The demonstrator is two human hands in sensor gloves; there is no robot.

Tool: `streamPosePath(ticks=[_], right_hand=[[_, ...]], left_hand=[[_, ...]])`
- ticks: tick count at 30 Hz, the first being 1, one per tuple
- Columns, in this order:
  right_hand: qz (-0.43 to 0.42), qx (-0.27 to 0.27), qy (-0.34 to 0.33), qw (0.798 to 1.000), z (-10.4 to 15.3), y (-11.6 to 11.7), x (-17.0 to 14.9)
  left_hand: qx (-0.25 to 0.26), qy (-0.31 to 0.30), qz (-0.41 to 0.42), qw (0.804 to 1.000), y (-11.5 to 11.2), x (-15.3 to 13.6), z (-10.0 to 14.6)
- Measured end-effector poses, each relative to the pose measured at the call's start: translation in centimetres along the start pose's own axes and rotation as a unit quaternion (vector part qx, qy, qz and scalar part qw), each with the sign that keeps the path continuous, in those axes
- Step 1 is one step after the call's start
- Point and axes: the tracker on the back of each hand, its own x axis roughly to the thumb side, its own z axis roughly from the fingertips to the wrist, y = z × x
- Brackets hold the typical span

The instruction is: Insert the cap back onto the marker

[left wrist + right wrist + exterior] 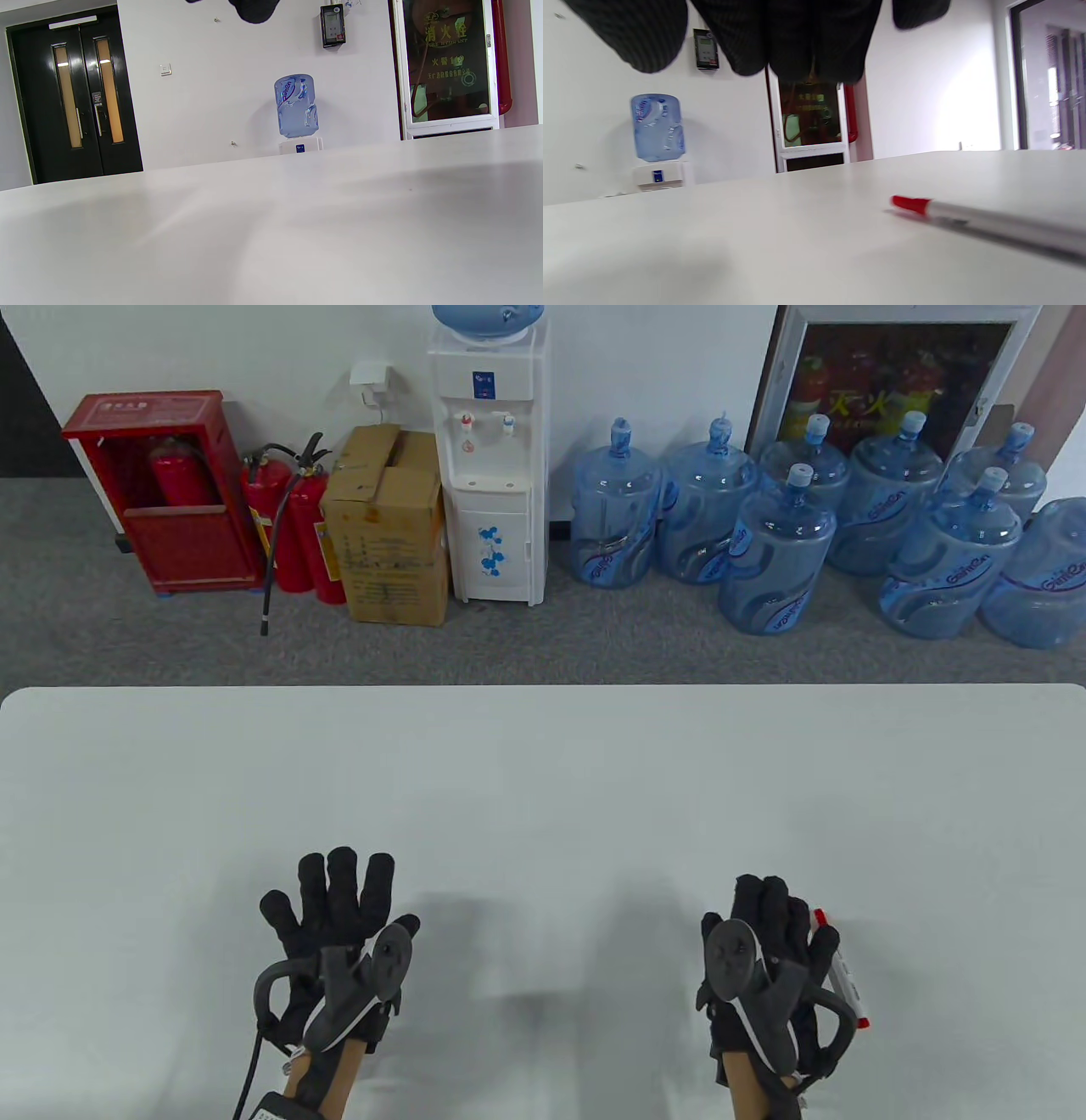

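A marker [842,971] with a white body and red at both ends lies on the white table [543,780], just right of my right hand [768,912]. In the right wrist view the marker [988,224] lies flat with its red end [910,204] pointing left, and my fingers [797,38] hang above the table, apart from it. I see no separate cap. My right hand holds nothing, its fingers extended. My left hand [339,899] is spread flat over the table and empty. Only one of its fingertips [254,10] shows in the left wrist view.
Beyond the table's far edge stand a water dispenser [490,466], several blue water bottles [780,551], a cardboard box [390,526] and red fire extinguishers [293,526].
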Motion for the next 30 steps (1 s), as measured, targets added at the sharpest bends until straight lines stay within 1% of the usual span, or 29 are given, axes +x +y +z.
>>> streamPosePath(ticks=[2,5,8,13,18,20,30], right_hand=[[-0.006,0.003,-0.022,1.000,0.6,0.5,1.2],[0.009,0.014,-0.061,0.998,1.6,1.2,3.1],[0.014,0.025,-0.090,0.996,2.1,1.8,4.3],[0.013,0.070,-0.119,0.990,2.9,2.9,5.9],[0.022,0.086,-0.134,0.987,3.2,3.4,6.6],[0.028,0.105,-0.138,0.985,3.3,3.6,6.8],[0.029,0.116,-0.135,0.984,3.3,3.8,6.7]], left_hand=[[0.000,-0.002,0.000,1.000,-0.1,0.1,0.0],[-0.002,-0.004,-0.001,1.000,-0.1,0.1,0.1],[-0.001,-0.003,0.001,1.000,-0.1,0.1,0.1],[-0.010,-0.003,-0.002,1.000,-0.5,0.0,0.0],[-0.016,-0.006,-0.003,1.000,-0.6,0.0,0.1],[-0.016,-0.008,-0.006,1.000,-0.6,0.1,0.1],[-0.020,-0.008,-0.010,1.000,-0.6,0.2,0.2]])
